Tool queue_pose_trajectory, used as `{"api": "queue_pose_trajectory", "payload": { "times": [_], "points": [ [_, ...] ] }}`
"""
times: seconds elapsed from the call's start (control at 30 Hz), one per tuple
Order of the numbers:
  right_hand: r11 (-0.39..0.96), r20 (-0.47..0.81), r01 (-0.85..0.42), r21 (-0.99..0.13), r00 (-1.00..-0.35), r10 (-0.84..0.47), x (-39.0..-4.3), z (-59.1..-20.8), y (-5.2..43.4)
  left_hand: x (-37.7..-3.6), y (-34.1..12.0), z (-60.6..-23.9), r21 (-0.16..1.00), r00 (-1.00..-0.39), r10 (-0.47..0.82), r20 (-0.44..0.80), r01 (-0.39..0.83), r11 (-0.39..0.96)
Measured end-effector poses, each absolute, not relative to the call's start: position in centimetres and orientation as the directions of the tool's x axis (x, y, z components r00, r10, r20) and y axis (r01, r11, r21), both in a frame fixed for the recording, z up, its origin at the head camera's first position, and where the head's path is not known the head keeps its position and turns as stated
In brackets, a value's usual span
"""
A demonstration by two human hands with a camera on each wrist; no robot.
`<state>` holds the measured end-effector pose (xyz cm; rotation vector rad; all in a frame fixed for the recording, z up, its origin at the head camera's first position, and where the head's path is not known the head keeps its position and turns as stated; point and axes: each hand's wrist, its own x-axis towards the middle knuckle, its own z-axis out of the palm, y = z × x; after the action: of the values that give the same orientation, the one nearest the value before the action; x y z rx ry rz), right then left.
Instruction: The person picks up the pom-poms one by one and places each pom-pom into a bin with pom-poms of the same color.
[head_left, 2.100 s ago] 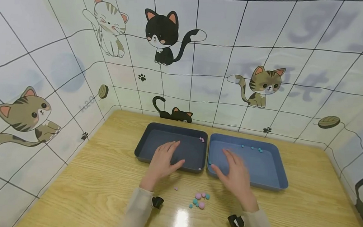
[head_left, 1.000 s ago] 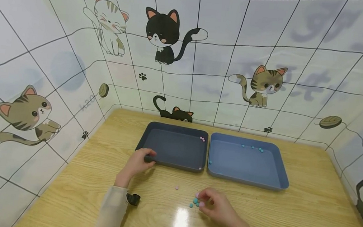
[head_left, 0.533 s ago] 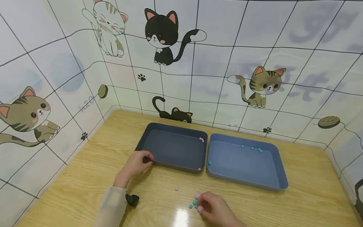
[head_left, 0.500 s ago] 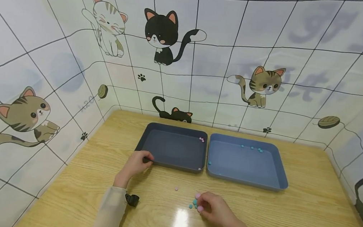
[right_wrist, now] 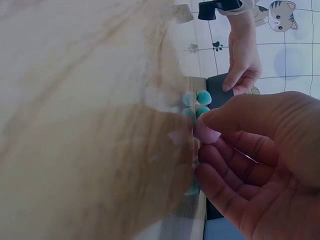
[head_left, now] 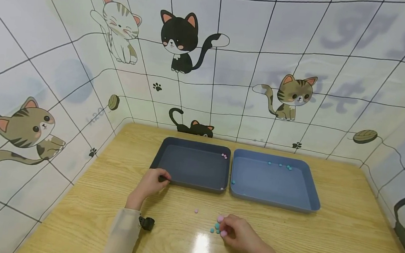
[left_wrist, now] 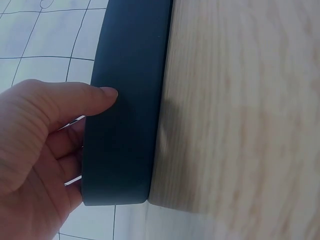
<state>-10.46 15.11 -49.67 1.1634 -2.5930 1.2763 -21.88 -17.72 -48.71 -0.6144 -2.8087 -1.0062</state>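
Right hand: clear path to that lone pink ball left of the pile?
Probably yes. The right hand sits at the pile, and only bare table lies between it and the lone pink ball; the left hand is off at the dark tray.

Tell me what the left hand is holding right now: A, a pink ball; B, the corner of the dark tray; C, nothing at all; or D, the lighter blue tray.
B: the left hand grips the near left corner of the dark tray, with the thumb pressed on its outer wall in the left wrist view; the balls lie by the right hand.
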Motion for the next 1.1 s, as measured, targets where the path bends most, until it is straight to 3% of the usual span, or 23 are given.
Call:
{"api": "queue_pose_trajectory", "payload": {
  "times": [0.23, 0.63, 0.93, 1.1],
  "points": [
    [0.398, 0.309, -0.578, -0.712, -0.767, -0.562, -10.6, -49.3, 15.6, -22.0, -17.9, -48.8, 0.575, -0.902, 0.354, 0.246, 0.43, 0.696],
    [0.331, 0.413, -0.603, -0.726, -0.766, -0.493, -13.0, -47.5, 16.0, -22.0, -18.0, -48.9, 0.588, -0.903, 0.355, 0.242, 0.428, 0.687],
    [0.273, 0.52, -0.672, -0.688, -0.72, -0.459, -14.5, -44.7, 15.0, -21.9, -18.0, -49.0, 0.585, -0.905, 0.344, 0.252, 0.425, 0.691],
    [0.291, 0.472, -0.619, -0.729, -0.763, -0.441, -15.0, -42.5, 14.4, -21.9, -18.0, -48.9, 0.575, -0.895, 0.361, 0.26, 0.445, 0.687]
  ]
}}
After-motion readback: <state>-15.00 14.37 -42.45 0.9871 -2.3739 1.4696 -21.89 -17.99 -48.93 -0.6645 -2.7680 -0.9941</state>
